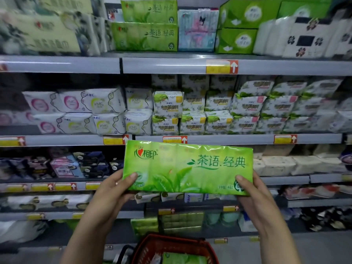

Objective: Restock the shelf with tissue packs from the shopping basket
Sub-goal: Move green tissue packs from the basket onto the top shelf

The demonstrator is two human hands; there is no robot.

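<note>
A wide green tissue pack (188,166) is held up flat in front of the shelves, print facing me. My left hand (112,189) grips its lower left corner, thumb on the front. Its lower right corner sits in the grip of my right hand (253,193), thumb likewise on the front. Below, the red shopping basket (152,246) stands on the floor with another green pack (182,259) inside. Two matching green packs (146,25) lie stacked on the top shelf (171,64), left of centre.
A pastel pack (198,29) and green boxes (238,29) sit right of the stacked green packs. The middle shelf (228,139) holds rows of white and green packets. Lower shelves carry dark and pale packets. Grey floor lies to the basket's right.
</note>
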